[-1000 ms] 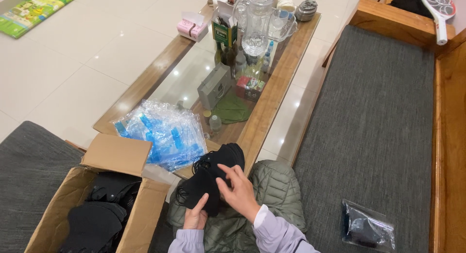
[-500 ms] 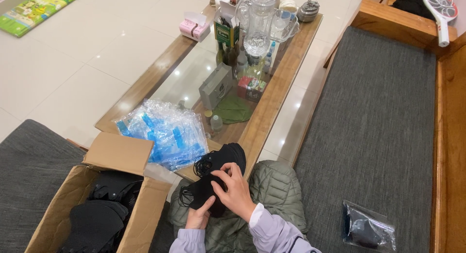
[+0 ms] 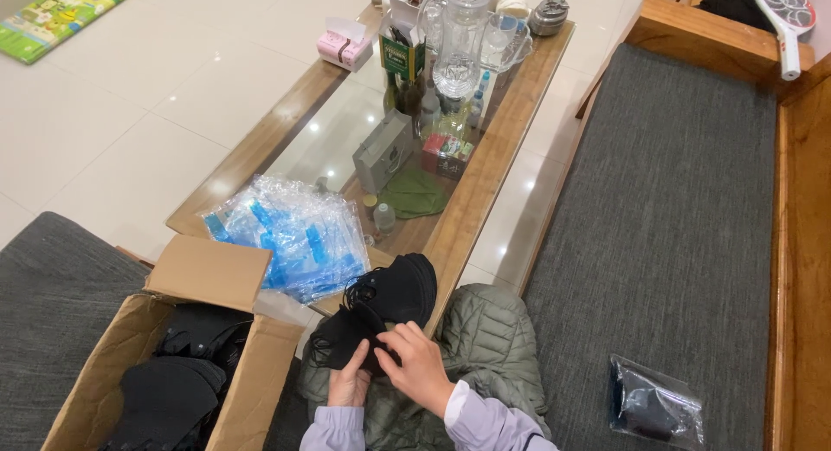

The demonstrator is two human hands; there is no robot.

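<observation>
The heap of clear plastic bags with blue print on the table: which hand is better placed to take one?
Probably the left hand: the heap of clear plastic bags with blue print lies on its side.

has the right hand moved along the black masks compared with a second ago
Yes. The right hand has slid down the stack of black masks, toward the person's lap and away from the coffee table edge, ending beside the left hand.

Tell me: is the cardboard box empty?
No, the cardboard box holds black items piled inside it.
</observation>
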